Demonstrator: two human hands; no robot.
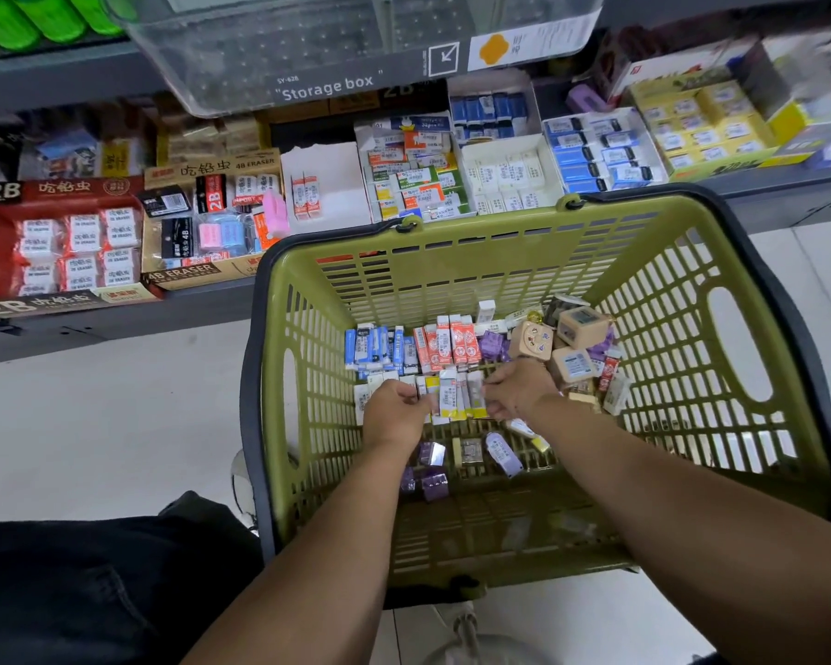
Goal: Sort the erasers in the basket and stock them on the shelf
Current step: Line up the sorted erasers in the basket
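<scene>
Green basket on the floor before the eraser shelf; both hands inside, on one row of erasers.

Shelf (116,324): low, grey, packed with open display boxes of erasers, with a clear storage box (308,50) above. Basket (452,232): slatted green plastic, dark handle folded round the rim, just in front of the shelf edge. Left hand (394,415) and right hand (516,388): fingers curled, gripping the two ends of a row of yellow-and-white erasers (452,398) standing on the basket floor. Behind that row stand blue erasers (380,348) and red erasers (444,345) in rows. Tan cube-shaped items (581,326) are piled at far right. Loose purple erasers (433,484) lie near the forearms.
</scene>
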